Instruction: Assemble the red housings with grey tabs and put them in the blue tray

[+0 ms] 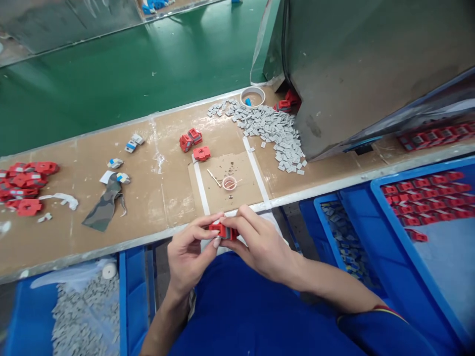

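Note:
At the bench's near edge, both hands hold one red and grey plastic toy car part (227, 232). The fingers of my left hand (193, 249) pinch its left end, and my right hand (260, 242) grips its right end. Fingers cover much of the part. Just beyond the hands, a small round cup (229, 183) with reddish-brown contents stands on cardboard, a thin stick in it. To its left lies a slim white stick (214, 178). Farther back are a loose red part (202, 154) and a pair of red and grey parts (190, 139).
Small grey tiles (270, 131) are heaped by a tape roll (253, 97) and a large metal housing (371, 64). Red parts (27, 183) and a camouflage cloth (102, 207) lie left. A blue bin (128, 301) stands below left; a blue tray (404, 237) holds rows of red parts.

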`<act>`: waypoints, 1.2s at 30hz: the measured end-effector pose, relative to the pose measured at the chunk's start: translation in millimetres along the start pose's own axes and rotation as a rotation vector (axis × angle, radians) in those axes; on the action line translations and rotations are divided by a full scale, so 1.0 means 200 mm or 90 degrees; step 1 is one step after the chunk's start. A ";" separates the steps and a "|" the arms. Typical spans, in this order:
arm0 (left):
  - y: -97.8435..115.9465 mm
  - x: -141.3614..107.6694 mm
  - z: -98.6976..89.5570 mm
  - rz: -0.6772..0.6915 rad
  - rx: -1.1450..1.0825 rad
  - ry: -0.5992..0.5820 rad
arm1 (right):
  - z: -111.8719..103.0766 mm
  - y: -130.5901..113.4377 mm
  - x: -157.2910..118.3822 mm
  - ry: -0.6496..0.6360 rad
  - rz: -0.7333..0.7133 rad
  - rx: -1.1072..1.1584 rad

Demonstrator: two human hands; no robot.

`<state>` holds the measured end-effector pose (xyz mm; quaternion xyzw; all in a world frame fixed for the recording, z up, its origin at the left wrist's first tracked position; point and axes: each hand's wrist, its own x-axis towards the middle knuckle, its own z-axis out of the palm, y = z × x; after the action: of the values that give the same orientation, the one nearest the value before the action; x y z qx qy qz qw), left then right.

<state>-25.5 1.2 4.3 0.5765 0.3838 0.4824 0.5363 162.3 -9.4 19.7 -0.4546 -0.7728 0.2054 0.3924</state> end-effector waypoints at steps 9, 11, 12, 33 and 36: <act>0.04 0.03 -0.06 -0.097 0.056 -0.037 | 0.01 0.05 0.03 -0.089 0.060 0.115; 0.03 0.03 -0.06 -0.098 0.064 -0.027 | 0.01 0.05 0.04 -0.097 0.066 0.119; 0.03 0.03 -0.06 -0.094 0.066 -0.022 | 0.01 0.05 0.04 -0.102 0.066 0.113; 0.01 -0.01 -0.08 -0.086 0.072 -0.004 | 0.06 0.03 0.02 -0.094 0.116 0.158; 0.01 -0.01 -0.07 -0.081 0.069 0.000 | 0.07 0.03 0.02 -0.079 0.135 0.197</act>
<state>-39.5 2.4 5.5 0.5789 0.4454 0.4260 0.5339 154.0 -2.5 7.8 -0.4538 -0.7027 0.3896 0.3853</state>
